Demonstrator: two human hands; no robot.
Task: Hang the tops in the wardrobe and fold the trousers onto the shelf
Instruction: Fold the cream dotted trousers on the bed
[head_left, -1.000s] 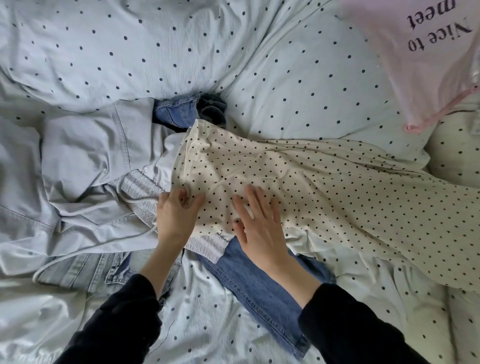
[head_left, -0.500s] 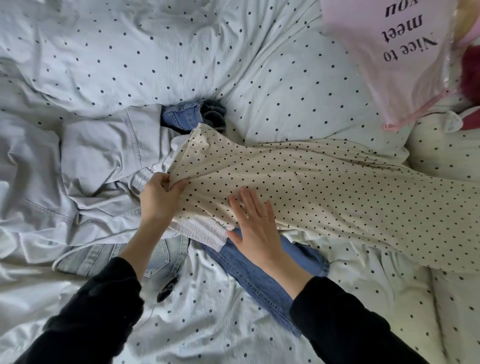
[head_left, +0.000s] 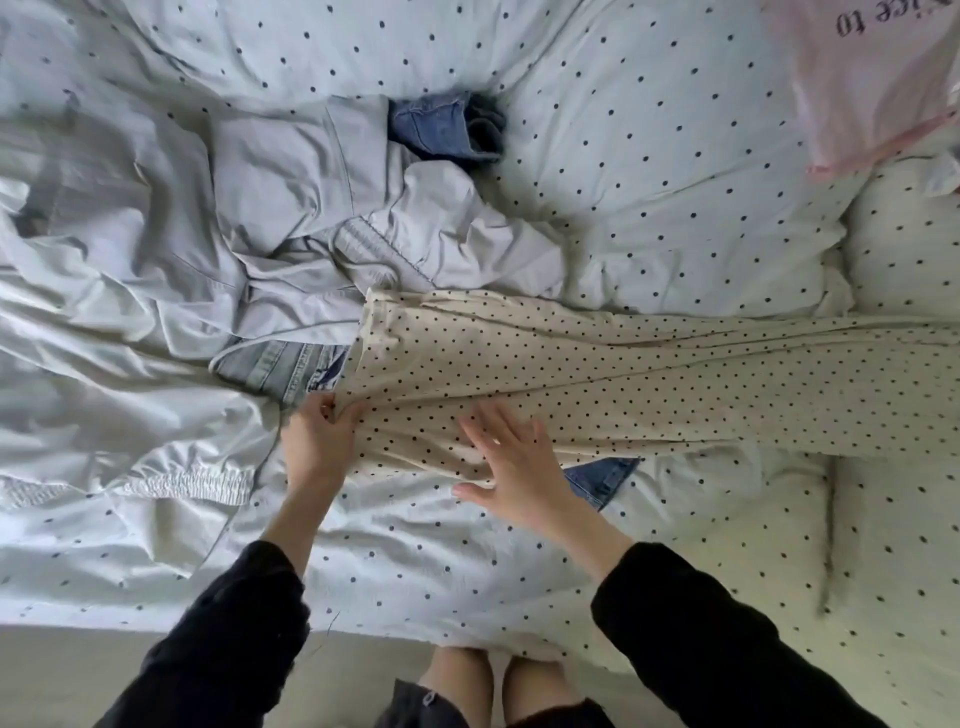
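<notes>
Cream polka-dot trousers (head_left: 597, 379) stretch across the bed from the centre to the right edge. My left hand (head_left: 319, 441) pinches their left end near the waistband. My right hand (head_left: 511, 462) lies flat on the fabric, fingers spread. A pale grey garment (head_left: 291, 223) is crumpled to the upper left. Light blue jeans (head_left: 285, 364) peek out beside my left hand. Dark blue denim (head_left: 441, 127) shows at the top centre, and another piece of dark denim (head_left: 602, 475) pokes from under the cream trousers.
The bed has a white dotted duvet (head_left: 649, 156). A pink printed top (head_left: 872, 78) lies at the upper right. The near bed edge and beige floor (head_left: 78, 675) run along the bottom, with my knees (head_left: 498, 686) against the bed.
The cream trousers have been pulled toward me and to the right, laid out longer. My left hand has shifted from resting flat to pinching their end. The view has tilted down, showing the bed edge.
</notes>
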